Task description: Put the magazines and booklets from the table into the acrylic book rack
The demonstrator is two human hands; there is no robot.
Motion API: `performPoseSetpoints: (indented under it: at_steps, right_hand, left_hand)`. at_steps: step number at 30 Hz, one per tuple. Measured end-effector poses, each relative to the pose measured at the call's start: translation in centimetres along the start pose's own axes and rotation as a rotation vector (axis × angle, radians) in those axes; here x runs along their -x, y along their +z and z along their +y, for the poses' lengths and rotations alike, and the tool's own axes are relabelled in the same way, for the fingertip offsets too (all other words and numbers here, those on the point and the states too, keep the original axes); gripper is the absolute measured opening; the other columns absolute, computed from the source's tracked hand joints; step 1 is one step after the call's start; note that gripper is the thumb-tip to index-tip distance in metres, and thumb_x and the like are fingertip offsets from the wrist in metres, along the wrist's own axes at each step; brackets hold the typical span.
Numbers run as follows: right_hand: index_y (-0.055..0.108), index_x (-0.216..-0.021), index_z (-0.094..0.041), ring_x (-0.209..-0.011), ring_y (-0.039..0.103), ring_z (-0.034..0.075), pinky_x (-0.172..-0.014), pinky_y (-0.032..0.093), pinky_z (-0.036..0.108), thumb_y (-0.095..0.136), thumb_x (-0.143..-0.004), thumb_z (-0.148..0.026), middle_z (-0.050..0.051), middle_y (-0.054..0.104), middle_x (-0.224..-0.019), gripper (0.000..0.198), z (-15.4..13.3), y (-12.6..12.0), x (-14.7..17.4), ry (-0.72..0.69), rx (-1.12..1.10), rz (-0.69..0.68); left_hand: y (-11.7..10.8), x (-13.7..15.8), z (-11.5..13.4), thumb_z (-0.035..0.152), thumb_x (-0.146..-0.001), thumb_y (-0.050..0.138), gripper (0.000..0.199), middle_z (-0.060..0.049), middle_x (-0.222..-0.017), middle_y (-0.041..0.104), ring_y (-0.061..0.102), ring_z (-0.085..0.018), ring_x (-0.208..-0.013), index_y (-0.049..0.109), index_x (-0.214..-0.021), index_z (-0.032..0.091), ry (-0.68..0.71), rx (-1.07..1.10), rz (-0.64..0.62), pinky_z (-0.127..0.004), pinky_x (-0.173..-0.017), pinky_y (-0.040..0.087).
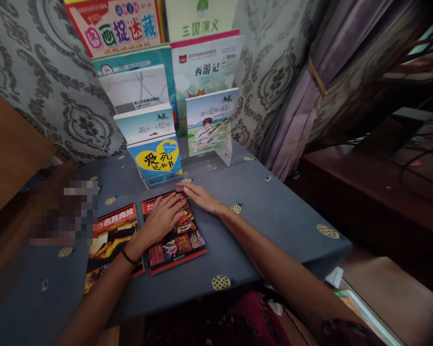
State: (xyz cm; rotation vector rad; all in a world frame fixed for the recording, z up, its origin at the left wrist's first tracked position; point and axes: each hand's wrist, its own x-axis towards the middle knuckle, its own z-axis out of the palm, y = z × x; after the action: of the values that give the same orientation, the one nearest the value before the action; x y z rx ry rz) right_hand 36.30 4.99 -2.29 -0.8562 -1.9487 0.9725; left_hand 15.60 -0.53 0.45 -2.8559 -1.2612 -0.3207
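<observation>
The heart-fronted blue book (155,166) read 爱死这本书; behind it, a pale book (144,126) read 我有一个愿望, and, farther back, a pink book (119,29) 图画捉迷藏; behind it rightward, a pink-topped book (209,62) read 西游记, a green book (202,14) 三国演义; before it to the left, a red-bannered book (115,235) read 名胜典故.

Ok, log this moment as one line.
left hand: spread on dark-covered book | right hand: at its far right corner | fortress-cover book: alongside, to the left | blue-and-yellow book: propped behind
</observation>
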Motion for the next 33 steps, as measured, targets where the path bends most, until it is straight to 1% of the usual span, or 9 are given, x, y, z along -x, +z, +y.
performPoseSetpoints:
  at_steps: [4, 7, 10, 13, 20, 23, 28, 31, 33]
  right_hand:
    - [0.057, -0.140, -0.022, -0.124, 0.064, 0.024, -0.109, 0.048, 0.046, 0.031, -0.104, -0.058, 0.011, 0.069, -0.132, 0.057, -0.4, 0.1, 0.1, 0.014, 0.038, 0.005]
    - [0.058, -0.138, -0.021, -0.123, 0.065, 0.023, -0.109, 0.048, 0.045, 0.034, -0.105, -0.052, 0.010, 0.070, -0.131, 0.051, -0.5, 0.2, 0.1, 0.018, 0.058, 0.000]
    - [0.059, -0.137, -0.020, -0.122, 0.065, 0.023, -0.107, 0.049, 0.046, 0.036, -0.105, -0.046, 0.011, 0.071, -0.130, 0.047, -0.3, 0.3, 0.0, 0.013, 0.068, -0.002]
    - [0.061, -0.135, -0.018, -0.122, 0.065, 0.023, -0.106, 0.049, 0.044, 0.039, -0.105, -0.041, 0.012, 0.071, -0.129, 0.044, -0.1, 0.4, 0.0, 0.006, 0.068, 0.013]
    - [0.062, -0.132, -0.015, -0.121, 0.066, 0.023, -0.104, 0.051, 0.042, 0.050, -0.100, -0.035, 0.014, 0.070, -0.130, 0.040, 0.3, 0.7, 0.0, -0.004, 0.031, 0.016]
    - [0.062, -0.132, -0.015, -0.120, 0.066, 0.023, -0.103, 0.052, 0.043, 0.053, -0.098, -0.032, 0.014, 0.070, -0.130, 0.039, 0.2, 0.8, 0.1, -0.003, 0.037, 0.020]
    - [0.063, -0.131, -0.017, -0.120, 0.066, 0.023, -0.103, 0.052, 0.044, 0.053, -0.097, -0.026, 0.012, 0.070, -0.129, 0.037, -0.2, 0.8, 0.2, 0.012, 0.071, 0.019]
    - [0.064, -0.129, -0.019, -0.121, 0.065, 0.024, -0.106, 0.050, 0.046, 0.052, -0.095, -0.024, 0.010, 0.070, -0.129, 0.036, -0.3, 0.8, 0.1, 0.004, 0.087, 0.020]
    - [0.065, -0.128, -0.020, -0.121, 0.065, 0.023, -0.107, 0.049, 0.045, 0.052, -0.094, -0.023, 0.009, 0.070, -0.130, 0.036, -0.3, 0.8, 0.1, 0.000, 0.089, 0.022]
  left_hand:
    - [-0.3, -0.1, 0.4, 0.034, -0.106, 0.036, 0.042, -0.012, -0.152, 0.052, 0.045, -0.025, -0.143, 0.054, -0.142, 0.022, -0.019, 0.001, -0.023, -0.055, -0.120, 0.030]
    - [-0.6, 0.0, 0.5, 0.033, -0.106, 0.035, 0.043, -0.011, -0.154, 0.050, 0.041, -0.025, -0.146, 0.052, -0.144, 0.023, -0.029, 0.031, -0.047, -0.058, -0.120, 0.028]
    - [-1.2, 0.3, 0.4, 0.035, -0.106, 0.035, 0.043, -0.009, -0.154, 0.050, 0.038, -0.024, -0.148, 0.051, -0.145, 0.027, 0.029, 0.101, -0.109, -0.061, -0.121, 0.023]
    - [-1.6, 0.6, 0.5, 0.039, -0.106, 0.036, 0.043, -0.008, -0.154, 0.051, 0.036, -0.024, -0.149, 0.052, -0.144, 0.028, 0.085, 0.141, -0.166, -0.061, -0.122, 0.020]
    - [-1.3, 0.7, 1.2, 0.036, -0.106, 0.036, 0.042, -0.010, -0.151, 0.054, 0.041, -0.024, -0.146, 0.056, -0.141, 0.024, 0.074, 0.118, -0.111, -0.059, -0.121, 0.024]
    - [-1.6, 0.9, 1.5, 0.037, -0.107, 0.035, 0.042, -0.009, -0.152, 0.052, 0.039, -0.024, -0.148, 0.054, -0.143, 0.024, 0.084, 0.138, -0.139, -0.059, -0.121, 0.024]
    - [-2.5, 2.1, 2.1, 0.040, -0.107, 0.035, 0.042, -0.005, -0.155, 0.049, 0.034, -0.023, -0.150, 0.052, -0.144, 0.029, 0.204, 0.175, -0.210, -0.058, -0.123, 0.019]
    - [-2.4, 2.6, 2.5, 0.039, -0.107, 0.035, 0.042, -0.005, -0.155, 0.049, 0.035, -0.023, -0.150, 0.052, -0.145, 0.030, 0.211, 0.147, -0.198, -0.058, -0.123, 0.019]
    - [-2.1, 2.8, 2.8, 0.038, -0.107, 0.035, 0.042, -0.006, -0.155, 0.049, 0.036, -0.024, -0.149, 0.051, -0.145, 0.030, 0.205, 0.118, -0.177, -0.058, -0.123, 0.020]
